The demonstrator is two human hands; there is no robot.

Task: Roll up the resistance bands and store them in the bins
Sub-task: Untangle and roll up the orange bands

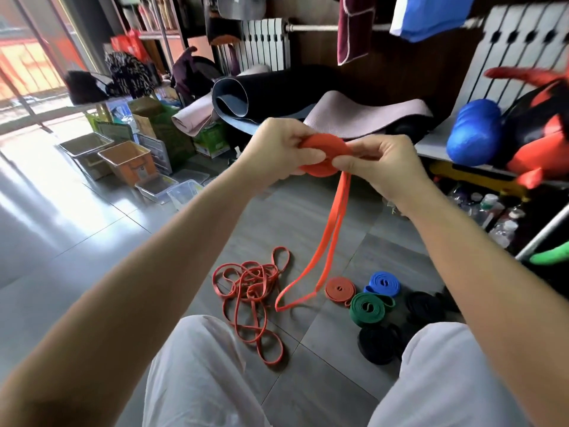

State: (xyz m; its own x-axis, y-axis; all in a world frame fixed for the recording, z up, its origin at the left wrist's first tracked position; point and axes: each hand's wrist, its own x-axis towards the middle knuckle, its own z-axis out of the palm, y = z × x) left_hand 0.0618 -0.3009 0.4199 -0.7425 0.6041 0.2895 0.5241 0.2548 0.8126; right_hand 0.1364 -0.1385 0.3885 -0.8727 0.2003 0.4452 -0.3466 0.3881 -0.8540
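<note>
the step in hand looks like winding the orange band into a flat coil, held up between both hands. to do it well, i judge the doubled tail should stay flat and lightly taut, each turn laid edge on edge, so the coil ends as tight as the finished rolls on the floor. the left hand has its grip clamped on the coil, thumb across its face. the right hand pinches the band where the tail leaves the coil, fingers curled close. the tail's end rests on the floor near a tangle of thin red bands; the bins stand well apart at left.
</note>
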